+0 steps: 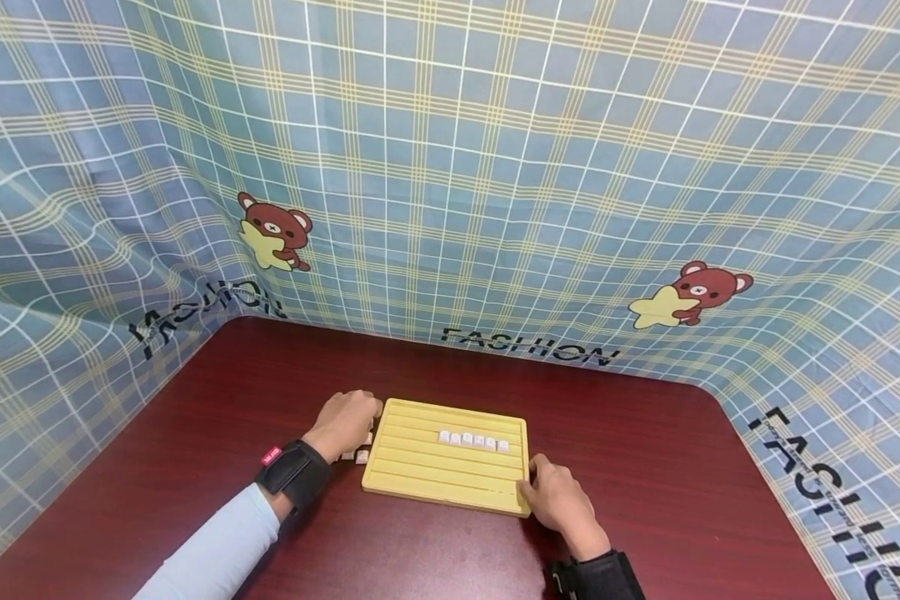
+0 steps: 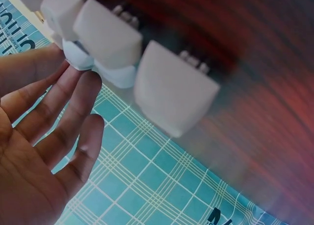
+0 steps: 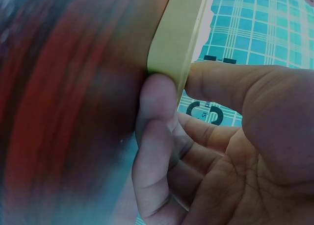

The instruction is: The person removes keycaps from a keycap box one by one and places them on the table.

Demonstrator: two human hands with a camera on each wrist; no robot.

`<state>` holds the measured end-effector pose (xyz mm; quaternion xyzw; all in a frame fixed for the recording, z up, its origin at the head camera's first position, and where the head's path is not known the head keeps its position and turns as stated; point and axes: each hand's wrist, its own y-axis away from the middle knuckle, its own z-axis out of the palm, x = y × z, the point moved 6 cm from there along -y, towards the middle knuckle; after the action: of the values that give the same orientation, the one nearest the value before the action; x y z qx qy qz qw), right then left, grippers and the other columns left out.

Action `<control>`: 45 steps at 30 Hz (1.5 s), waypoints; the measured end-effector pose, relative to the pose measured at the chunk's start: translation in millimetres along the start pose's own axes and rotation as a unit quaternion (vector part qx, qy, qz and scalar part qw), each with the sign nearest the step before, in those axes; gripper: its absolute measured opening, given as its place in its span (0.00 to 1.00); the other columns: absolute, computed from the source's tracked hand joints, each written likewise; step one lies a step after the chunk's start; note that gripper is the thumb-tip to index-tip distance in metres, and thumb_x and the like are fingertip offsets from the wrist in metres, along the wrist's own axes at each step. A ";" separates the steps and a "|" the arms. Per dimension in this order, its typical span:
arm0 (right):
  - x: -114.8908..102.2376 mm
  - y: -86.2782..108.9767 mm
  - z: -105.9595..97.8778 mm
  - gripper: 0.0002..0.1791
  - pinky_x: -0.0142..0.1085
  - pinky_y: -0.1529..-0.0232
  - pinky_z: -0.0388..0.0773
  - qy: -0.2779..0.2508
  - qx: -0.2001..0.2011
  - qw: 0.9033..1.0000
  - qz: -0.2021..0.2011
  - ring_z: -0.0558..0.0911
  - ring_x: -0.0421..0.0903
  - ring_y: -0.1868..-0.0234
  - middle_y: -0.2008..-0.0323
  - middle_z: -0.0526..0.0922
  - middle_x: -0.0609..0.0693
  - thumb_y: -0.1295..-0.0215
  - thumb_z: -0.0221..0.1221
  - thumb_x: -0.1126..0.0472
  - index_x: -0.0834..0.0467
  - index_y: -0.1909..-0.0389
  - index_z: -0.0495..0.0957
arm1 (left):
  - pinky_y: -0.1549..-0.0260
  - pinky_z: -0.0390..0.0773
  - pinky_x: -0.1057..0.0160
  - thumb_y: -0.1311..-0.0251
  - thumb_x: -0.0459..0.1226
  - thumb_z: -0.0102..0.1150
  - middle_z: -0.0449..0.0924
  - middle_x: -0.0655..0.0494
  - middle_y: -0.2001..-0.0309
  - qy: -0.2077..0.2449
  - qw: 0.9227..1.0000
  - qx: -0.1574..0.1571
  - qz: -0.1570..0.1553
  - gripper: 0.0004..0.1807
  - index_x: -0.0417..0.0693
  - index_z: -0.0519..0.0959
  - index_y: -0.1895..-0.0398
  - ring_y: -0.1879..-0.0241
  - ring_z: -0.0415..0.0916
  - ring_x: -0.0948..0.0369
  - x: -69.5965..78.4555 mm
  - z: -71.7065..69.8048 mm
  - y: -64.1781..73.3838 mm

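Observation:
A yellow tray (image 1: 412, 454) with ridged rows lies on the table, and a row of several white keycaps (image 1: 467, 439) sits in it. My right hand (image 1: 560, 496) grips the tray's right edge near the front corner, thumb on the rim and fingers against the side wall. Beyond the tray's left edge, my left hand (image 1: 347, 422) is among loose white keycaps (image 1: 362, 457). Its thumb and fingertips pinch one pale keycap (image 2: 77, 56), as the left wrist view shows. Larger in that view, another keycap (image 2: 174, 90) lies on its side, its underside stem visible.
The dark red wooden table (image 1: 435, 546) extends around the tray. A blue plaid curtain (image 1: 450, 208) with bear prints surrounds its back and sides.

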<state>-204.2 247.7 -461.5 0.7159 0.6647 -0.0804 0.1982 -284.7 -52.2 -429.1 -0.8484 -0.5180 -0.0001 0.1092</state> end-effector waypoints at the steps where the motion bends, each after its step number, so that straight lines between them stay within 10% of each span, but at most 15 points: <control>1: 0.0 0.0 -0.3 0.13 0.38 0.75 0.67 -0.001 0.003 1.000 -0.003 0.73 0.44 0.76 0.75 0.73 0.48 0.35 0.60 0.56 0.58 0.55 0.74 | 0.72 0.75 0.54 0.51 0.25 0.65 0.78 0.56 0.78 0.002 1.000 -0.001 0.000 0.10 0.48 0.79 0.81 0.72 0.78 0.58 -0.4 0.6 -0.2; 29: -1.8 -0.2 -2.8 0.12 0.38 0.75 0.66 -0.006 -0.007 1.000 -0.008 0.73 0.44 0.76 0.75 0.73 0.48 0.34 0.59 0.55 0.58 0.55 0.73 | 0.73 0.74 0.57 0.48 0.27 0.64 0.79 0.55 0.75 0.008 1.000 -0.016 -0.016 0.06 0.47 0.83 0.73 0.73 0.76 0.59 -0.8 0.4 -0.6; 45: -1.3 0.7 1.2 0.13 0.38 0.75 0.66 -0.010 -0.011 1.000 -0.006 0.72 0.44 0.76 0.74 0.73 0.48 0.33 0.59 0.55 0.58 0.54 0.73 | 0.66 0.80 0.54 0.45 0.30 0.67 0.84 0.51 0.66 0.022 0.999 0.004 0.026 0.07 0.43 0.86 0.62 0.65 0.82 0.54 31.2 -6.8 -8.5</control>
<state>-203.5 246.0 -462.0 0.7090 0.6674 -0.0813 0.2127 -276.9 -22.3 -417.3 -0.8610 -0.4930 -0.0141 0.1240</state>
